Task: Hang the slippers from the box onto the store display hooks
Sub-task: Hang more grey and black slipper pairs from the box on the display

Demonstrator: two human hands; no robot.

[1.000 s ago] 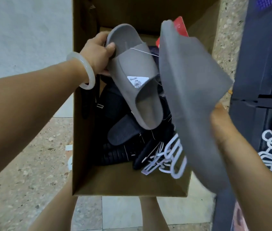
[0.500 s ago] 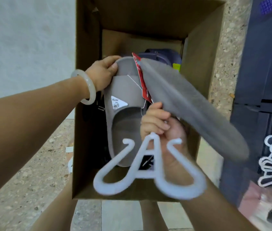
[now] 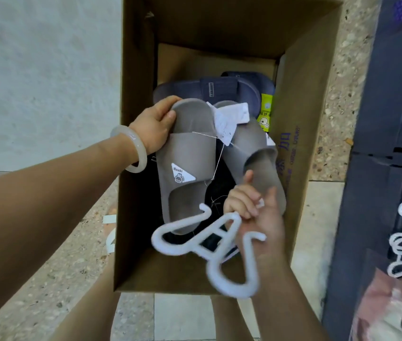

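Over the open cardboard box, the left hand grips the far end of one grey slipper, its length running toward the person. The right hand clamps the other grey slipper and a white hanger together, this slipper angling right, near the box's right wall. Navy slippers fill the far end.

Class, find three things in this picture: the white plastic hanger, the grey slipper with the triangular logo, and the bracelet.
white plastic hanger (image 3: pixel 196 244): head view, on its left curved arm.
grey slipper with the triangular logo (image 3: pixel 190 153): head view, on its strap.
bracelet (image 3: pixel 138 153): head view, on the band at the left wrist.
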